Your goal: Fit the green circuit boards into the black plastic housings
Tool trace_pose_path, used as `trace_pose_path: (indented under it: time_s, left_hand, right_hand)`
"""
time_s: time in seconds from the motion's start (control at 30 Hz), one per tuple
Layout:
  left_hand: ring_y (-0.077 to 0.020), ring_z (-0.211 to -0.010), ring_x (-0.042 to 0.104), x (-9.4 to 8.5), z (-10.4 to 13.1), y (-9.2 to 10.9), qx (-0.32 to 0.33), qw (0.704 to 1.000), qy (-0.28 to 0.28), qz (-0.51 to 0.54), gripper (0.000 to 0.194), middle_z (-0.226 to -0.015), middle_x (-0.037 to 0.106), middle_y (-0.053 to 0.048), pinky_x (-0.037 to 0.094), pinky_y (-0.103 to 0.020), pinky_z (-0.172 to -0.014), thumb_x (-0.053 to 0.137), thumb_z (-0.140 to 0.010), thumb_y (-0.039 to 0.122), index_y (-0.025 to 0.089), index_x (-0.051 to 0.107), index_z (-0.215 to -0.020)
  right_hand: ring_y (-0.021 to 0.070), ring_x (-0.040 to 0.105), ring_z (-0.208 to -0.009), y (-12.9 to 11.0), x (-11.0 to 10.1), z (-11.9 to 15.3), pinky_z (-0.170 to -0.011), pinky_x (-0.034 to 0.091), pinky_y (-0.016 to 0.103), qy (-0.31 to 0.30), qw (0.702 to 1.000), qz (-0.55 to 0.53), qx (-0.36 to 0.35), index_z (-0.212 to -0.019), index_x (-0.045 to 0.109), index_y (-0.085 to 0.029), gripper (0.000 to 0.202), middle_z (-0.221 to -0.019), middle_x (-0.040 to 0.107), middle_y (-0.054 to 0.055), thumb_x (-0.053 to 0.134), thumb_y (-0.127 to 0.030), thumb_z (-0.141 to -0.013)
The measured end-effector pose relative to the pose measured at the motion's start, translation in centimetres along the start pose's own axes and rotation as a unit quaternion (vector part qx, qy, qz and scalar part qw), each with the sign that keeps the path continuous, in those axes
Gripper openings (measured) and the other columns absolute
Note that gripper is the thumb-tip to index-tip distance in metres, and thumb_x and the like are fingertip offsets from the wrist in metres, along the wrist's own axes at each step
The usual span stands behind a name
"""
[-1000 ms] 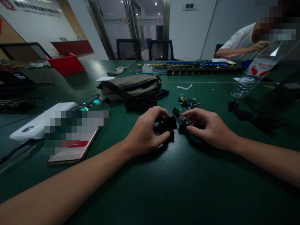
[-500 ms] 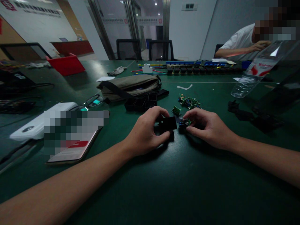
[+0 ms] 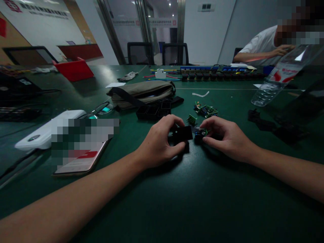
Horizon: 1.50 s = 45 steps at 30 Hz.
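A small black box (image 3: pixel 184 133) is gripped between the thumb and fingers of my left hand (image 3: pixel 162 141), just above the dark green table. Close to its right end, my right hand (image 3: pixel 225 136) pinches a small circuit board with dark and blue parts (image 3: pixel 200 133). Box and board are very near each other; whether they touch is unclear. Just beyond my fingertips lie a small green board (image 3: pixel 191 119) and a cluster of green circuit boards (image 3: pixel 206 110). Several black boxes (image 3: pixel 152 110) stand together behind my left hand.
An olive bag (image 3: pixel 144 93) lies behind the black boxes. At left are a phone (image 3: pixel 83 158), a white device (image 3: pixel 32 137) and glasses (image 3: pixel 102 108). A clear bottle (image 3: pixel 275 79) stands at right, near black straps (image 3: pixel 263 123). Across the table sits a person (image 3: pixel 260 44).
The whole view has shifted slightly, so everything appears a little further right. Both hands keep nearly the same pose and hold the same parts.
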<state>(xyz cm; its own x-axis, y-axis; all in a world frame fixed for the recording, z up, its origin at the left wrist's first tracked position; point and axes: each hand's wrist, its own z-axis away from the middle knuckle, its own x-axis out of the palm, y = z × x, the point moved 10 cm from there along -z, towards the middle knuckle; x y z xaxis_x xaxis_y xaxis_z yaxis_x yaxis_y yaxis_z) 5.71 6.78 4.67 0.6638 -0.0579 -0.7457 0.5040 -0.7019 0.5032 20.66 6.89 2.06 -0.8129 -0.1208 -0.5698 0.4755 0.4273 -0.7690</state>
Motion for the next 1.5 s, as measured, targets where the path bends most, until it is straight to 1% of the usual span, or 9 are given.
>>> trace_pose_path:
  time_s: [0.37,0.53,0.93,1.23,1.5]
  left_hand:
    - [-0.0183,-0.093,0.061,0.02,0.01,0.08,0.003,1.000,-0.002,0.000,0.033,-0.102,0.064,-0.006,0.051,-0.033,-0.083,0.069,-0.074,0.017,0.015,0.056,-0.105]
    - [-0.0186,-0.093,0.061,0.09,0.06,0.04,-0.001,1.000,-0.005,0.001,0.033,-0.102,0.064,-0.006,0.050,-0.034,-0.083,0.069,-0.075,0.018,0.014,0.056,-0.105]
    - [-0.0185,-0.093,0.061,0.11,-0.07,-0.06,-0.001,1.000,-0.007,0.004,0.032,-0.102,0.064,-0.006,0.051,-0.034,-0.083,0.069,-0.075,0.018,0.015,0.056,-0.105]
    - [-0.0182,-0.092,0.061,0.14,-0.01,-0.15,-0.004,1.000,-0.010,0.005,0.033,-0.101,0.064,-0.005,0.051,-0.033,-0.082,0.069,-0.075,0.018,0.015,0.056,-0.105]
    - [-0.0185,-0.092,0.062,0.15,0.03,-0.11,-0.010,1.000,-0.012,0.007,0.032,-0.102,0.065,-0.006,0.051,-0.034,-0.082,0.069,-0.075,0.020,0.017,0.055,-0.104]
  right_hand:
    - [0.0132,0.064,-0.078,0.17,0.04,0.08,-0.068,0.054,0.026,-0.004,1.000,-0.013,0.001,-0.103,0.061,-0.018,0.024,-0.094,0.066,0.002,0.069,-0.019,-0.081]
    - [0.0127,0.064,-0.077,0.18,0.05,0.03,-0.064,0.053,0.025,-0.007,1.000,-0.013,-0.001,-0.104,0.061,-0.018,0.024,-0.094,0.065,0.002,0.069,-0.019,-0.081]
    - [0.0126,0.063,-0.075,0.07,0.03,0.04,-0.063,0.052,0.026,-0.006,1.000,-0.015,0.009,-0.101,0.061,-0.018,0.022,-0.092,0.065,0.002,0.069,-0.018,-0.080]
    - [0.0129,0.063,-0.076,0.09,0.12,-0.11,-0.064,0.053,0.025,-0.006,1.000,-0.014,0.007,-0.101,0.061,-0.018,0.023,-0.092,0.065,0.002,0.068,-0.017,-0.080]
    - [0.0146,0.065,-0.079,0.04,0.06,0.02,-0.066,0.054,0.027,-0.009,1.000,-0.015,0.006,-0.101,0.060,-0.018,0.022,-0.093,0.066,0.003,0.068,-0.019,-0.081]
